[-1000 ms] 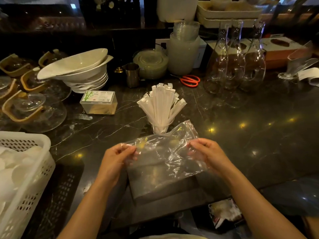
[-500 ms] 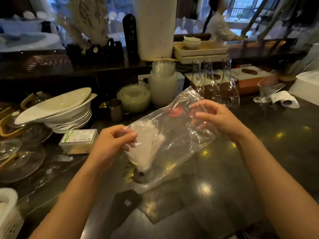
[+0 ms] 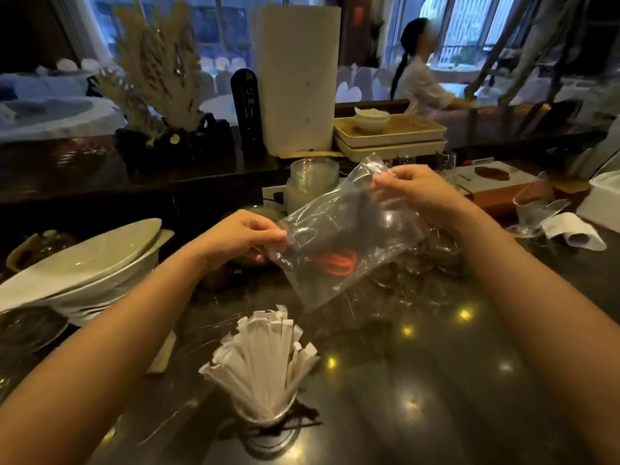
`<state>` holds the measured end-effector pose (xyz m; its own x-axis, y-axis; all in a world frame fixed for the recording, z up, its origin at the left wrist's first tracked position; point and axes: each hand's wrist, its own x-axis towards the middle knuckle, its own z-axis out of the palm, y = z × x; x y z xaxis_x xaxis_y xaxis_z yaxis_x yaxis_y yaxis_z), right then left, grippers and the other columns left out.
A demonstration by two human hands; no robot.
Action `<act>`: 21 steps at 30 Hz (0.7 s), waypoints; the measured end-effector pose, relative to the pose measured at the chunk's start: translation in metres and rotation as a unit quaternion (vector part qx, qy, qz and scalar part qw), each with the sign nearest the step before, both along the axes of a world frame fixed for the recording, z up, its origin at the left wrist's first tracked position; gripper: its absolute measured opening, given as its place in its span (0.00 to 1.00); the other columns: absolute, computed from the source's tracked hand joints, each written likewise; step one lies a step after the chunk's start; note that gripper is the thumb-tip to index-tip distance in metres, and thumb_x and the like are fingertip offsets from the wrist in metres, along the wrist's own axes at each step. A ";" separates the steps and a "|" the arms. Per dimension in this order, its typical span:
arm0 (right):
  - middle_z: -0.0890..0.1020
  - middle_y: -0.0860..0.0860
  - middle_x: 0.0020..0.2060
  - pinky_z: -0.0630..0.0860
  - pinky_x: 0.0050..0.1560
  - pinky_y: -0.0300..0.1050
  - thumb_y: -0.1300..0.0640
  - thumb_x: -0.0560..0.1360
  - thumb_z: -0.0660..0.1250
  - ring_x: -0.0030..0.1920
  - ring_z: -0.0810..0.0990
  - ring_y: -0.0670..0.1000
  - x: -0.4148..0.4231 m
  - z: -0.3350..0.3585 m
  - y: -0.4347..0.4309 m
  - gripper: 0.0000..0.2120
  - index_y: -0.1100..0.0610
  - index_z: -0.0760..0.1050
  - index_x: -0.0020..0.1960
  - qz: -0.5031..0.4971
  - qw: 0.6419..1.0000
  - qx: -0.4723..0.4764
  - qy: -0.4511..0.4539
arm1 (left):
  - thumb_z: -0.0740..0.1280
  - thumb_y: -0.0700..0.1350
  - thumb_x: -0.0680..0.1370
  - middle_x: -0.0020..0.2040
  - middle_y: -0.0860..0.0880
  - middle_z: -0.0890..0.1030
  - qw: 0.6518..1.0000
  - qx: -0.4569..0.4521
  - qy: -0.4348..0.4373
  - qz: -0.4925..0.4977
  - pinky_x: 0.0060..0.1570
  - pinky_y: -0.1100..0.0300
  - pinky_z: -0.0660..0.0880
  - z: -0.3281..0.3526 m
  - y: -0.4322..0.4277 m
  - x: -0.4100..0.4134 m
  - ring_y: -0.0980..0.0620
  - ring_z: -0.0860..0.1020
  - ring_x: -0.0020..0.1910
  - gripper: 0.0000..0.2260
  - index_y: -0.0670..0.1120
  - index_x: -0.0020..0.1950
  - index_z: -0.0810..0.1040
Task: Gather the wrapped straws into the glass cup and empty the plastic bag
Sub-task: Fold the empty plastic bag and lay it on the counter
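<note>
A clear plastic bag hangs stretched in the air above the dark counter, looking empty. My left hand pinches its lower left edge. My right hand pinches its upper right corner, held higher. Below, near me, a glass cup stands on the counter with several white wrapped straws fanned out of it. Neither hand touches the cup.
A stack of white bowls sits at the left. Orange-handled scissors show through the bag. Glass carafes stand behind it, a jar further back, a folded napkin at right. A person stands beyond the counter.
Both hands have raised the bag higher and farther from me, off the straws. The view tilted up, so the cup of straws now sits low in view.
</note>
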<state>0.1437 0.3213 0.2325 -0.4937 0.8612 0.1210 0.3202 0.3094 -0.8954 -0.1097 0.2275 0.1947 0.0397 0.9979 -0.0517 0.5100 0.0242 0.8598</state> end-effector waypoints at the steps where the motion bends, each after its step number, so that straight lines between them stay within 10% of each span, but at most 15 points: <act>1: 0.80 0.51 0.40 0.76 0.46 0.42 0.53 0.74 0.64 0.42 0.79 0.49 -0.008 -0.004 0.011 0.07 0.54 0.78 0.40 -0.016 1.000 0.002 0.018 | 0.65 0.45 0.74 0.41 0.45 0.82 1.000 -0.007 0.006 -0.002 0.36 0.66 0.75 -0.006 0.009 -0.004 0.55 0.78 0.37 0.09 0.42 0.46 0.81; 8: 0.77 0.49 0.27 0.70 0.29 0.30 0.61 0.73 0.66 0.24 0.73 0.38 -0.070 -0.038 0.068 0.10 0.57 0.74 0.33 -0.014 0.999 0.022 -0.019 | 0.66 0.45 0.74 0.34 0.48 0.78 0.991 -0.119 0.046 -0.044 0.35 0.67 0.72 -0.073 0.051 -0.031 0.55 0.75 0.34 0.07 0.43 0.40 0.80; 16: 0.73 0.55 0.43 0.63 0.33 0.32 0.58 0.78 0.58 0.44 0.71 0.53 -0.149 -0.110 0.116 0.11 0.63 0.72 0.56 0.139 0.924 0.104 -0.342 | 0.67 0.46 0.73 0.29 0.54 0.77 0.965 -0.233 0.029 -0.114 0.34 0.64 0.69 -0.167 0.058 -0.029 0.56 0.73 0.30 0.09 0.51 0.32 0.80; 21: 0.73 0.55 0.44 0.68 0.39 0.43 0.61 0.77 0.58 0.43 0.70 0.53 -0.178 -0.182 0.122 0.05 0.53 0.68 0.43 0.229 0.896 0.034 -0.379 | 0.68 0.47 0.72 0.27 0.51 0.78 0.943 -0.311 0.035 -0.113 0.28 0.67 0.68 -0.200 0.042 -0.022 0.57 0.71 0.25 0.11 0.38 0.40 0.82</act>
<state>-0.0341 0.4432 0.0503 -0.7554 0.5513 -0.3541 0.6544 0.6086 -0.4487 -0.1320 0.2699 -0.0048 0.2229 0.7407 -0.6338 0.6170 0.3962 0.6800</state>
